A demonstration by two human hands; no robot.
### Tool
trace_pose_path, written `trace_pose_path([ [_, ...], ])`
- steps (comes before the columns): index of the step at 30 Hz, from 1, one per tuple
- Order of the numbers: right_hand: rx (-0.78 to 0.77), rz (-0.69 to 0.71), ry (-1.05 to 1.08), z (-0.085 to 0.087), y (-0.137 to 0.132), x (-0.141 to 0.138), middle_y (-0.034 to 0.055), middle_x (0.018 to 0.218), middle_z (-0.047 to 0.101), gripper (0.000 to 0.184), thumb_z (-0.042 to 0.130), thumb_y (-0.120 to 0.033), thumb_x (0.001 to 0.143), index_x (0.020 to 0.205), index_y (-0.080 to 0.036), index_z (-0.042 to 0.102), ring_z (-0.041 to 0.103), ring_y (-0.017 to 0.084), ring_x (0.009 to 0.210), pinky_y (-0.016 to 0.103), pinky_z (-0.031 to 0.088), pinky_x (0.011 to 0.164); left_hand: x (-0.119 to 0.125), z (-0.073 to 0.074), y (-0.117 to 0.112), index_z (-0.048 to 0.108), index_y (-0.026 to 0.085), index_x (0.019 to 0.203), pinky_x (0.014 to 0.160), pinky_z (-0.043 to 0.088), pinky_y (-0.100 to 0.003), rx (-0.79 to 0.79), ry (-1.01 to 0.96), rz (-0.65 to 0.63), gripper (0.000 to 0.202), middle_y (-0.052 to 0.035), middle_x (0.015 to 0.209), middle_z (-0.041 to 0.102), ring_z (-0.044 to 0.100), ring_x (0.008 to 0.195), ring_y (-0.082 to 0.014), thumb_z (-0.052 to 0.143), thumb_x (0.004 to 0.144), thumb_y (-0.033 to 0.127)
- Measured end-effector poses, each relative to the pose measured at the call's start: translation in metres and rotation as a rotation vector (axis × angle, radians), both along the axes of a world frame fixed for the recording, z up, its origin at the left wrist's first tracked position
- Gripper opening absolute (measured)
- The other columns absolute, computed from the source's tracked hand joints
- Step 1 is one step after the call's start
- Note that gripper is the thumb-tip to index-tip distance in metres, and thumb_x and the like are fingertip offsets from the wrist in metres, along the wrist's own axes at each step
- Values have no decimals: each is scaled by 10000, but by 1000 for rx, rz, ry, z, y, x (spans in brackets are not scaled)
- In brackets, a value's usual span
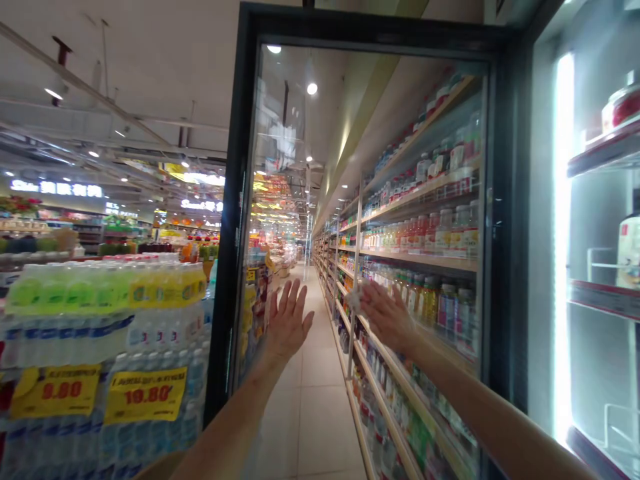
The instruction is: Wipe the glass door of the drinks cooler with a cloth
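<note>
In front of me a glass door [307,333] with a black frame stands swung open from a lit cooler. My left hand [289,317] is raised before the glass, palm forward, with its fingers spread and nothing in it. Whether its palm touches the pane I cannot tell. To the right, my right hand [387,313] is slightly blurred and reaches toward the pane. A small crumpled white cloth [355,299], perhaps a tissue, shows at its fingertips, under the hand. Part of the cloth is hidden by the fingers.
The lit cooler [543,267] is on my right, with bottles on its shelves. Stacked packs of bottles [105,287] with yellow price signs [145,395] stand left. Beyond the glass, long shelves [420,253] of bottles line a tiled aisle [320,413].
</note>
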State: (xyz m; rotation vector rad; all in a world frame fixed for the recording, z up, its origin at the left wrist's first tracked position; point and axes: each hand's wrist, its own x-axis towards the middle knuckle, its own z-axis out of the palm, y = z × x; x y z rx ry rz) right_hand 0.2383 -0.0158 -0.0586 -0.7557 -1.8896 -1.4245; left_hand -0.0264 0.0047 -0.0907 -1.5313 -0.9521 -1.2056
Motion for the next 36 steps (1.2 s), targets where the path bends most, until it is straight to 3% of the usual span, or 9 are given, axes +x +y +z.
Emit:
trace_pose_path([
  [6, 144, -173, 689, 53, 7, 18, 197, 1441, 274, 563, 354, -263, 848, 1383, -105, 282, 219, 302, 1345, 536, 208, 1036, 1, 0, -1, 239, 121, 1391, 1096, 157, -455, 33, 5, 17, 587, -147, 1414, 328, 169, 1360, -243, 431, 869, 310],
  [10, 103, -118, 465, 35, 8, -34, 163, 1425, 325, 531, 374, -258, 846, 1362, -140, 328, 164, 269, 1367, 491, 183, 1067, -1, 0, -2, 260, 132, 1381, 1101, 146, -465, 19, -13, -32, 571, -147, 1395, 367, 178, 1358, -241, 442, 866, 298],
  [14, 7, -61, 364, 8, 9, -77, 151, 1439, 307, 512, 420, -263, 833, 1331, -152, 377, 122, 278, 1376, 507, 122, 1085, 18, 13, -11, 284, 151, 1361, 1078, 237, -474, 13, -90, -246, 492, -151, 1402, 355, 218, 1348, -238, 381, 883, 217],
  [18, -91, 8, 331, 5, 2, -73, 150, 1452, 281, 574, 390, -235, 834, 1387, -141, 268, 105, 273, 1381, 539, 105, 1083, 59, 40, -20, 244, 182, 1369, 1049, 348, -369, -49, -10, -589, 464, -117, 1400, 366, 297, 1316, -164, 277, 906, 176],
  [21, -185, 145, 209, 12, -4, -41, 145, 1444, 300, 596, 350, -214, 827, 1400, -136, 207, 202, 238, 1363, 505, 186, 1081, 87, 51, -20, 241, 170, 1369, 1060, 343, -377, -80, -38, -672, 457, -119, 1412, 346, 277, 1326, -168, 269, 916, 217],
  [24, -125, 203, 158, 14, -6, -3, 135, 1419, 352, 549, 354, -213, 836, 1373, -165, 250, 293, 215, 1331, 465, 248, 1067, 107, 49, -16, 281, 148, 1352, 1064, 316, -459, -51, -86, -572, 477, -146, 1448, 262, 180, 1359, -233, 343, 901, 292],
  [29, 55, -28, 206, 8, -3, 23, 129, 1347, 454, 481, 398, -214, 850, 1326, -195, 334, 307, 243, 1322, 502, 189, 1071, 123, 41, -12, 324, 159, 1343, 1056, 281, -489, -42, -31, -292, 524, -149, 1463, 227, 123, 1367, -283, 436, 866, 344],
  [33, 92, -45, 215, 7, -2, 20, 142, 1317, 479, 466, 388, -223, 850, 1313, -181, 349, 326, 232, 1311, 492, 183, 1072, 75, 48, -7, 344, 197, 1339, 1061, 270, -444, 39, 117, -189, 455, -89, 1431, 327, 167, 1363, -239, 361, 895, 295],
  [36, 101, -49, 237, 7, -2, 18, 134, 1319, 477, 438, 394, -230, 850, 1285, -183, 382, 322, 228, 1311, 488, 177, 1073, 13, 64, -2, 328, 152, 1345, 1064, 254, -456, 65, -125, -115, 467, -134, 1427, 318, 173, 1360, -246, 360, 894, 271],
])
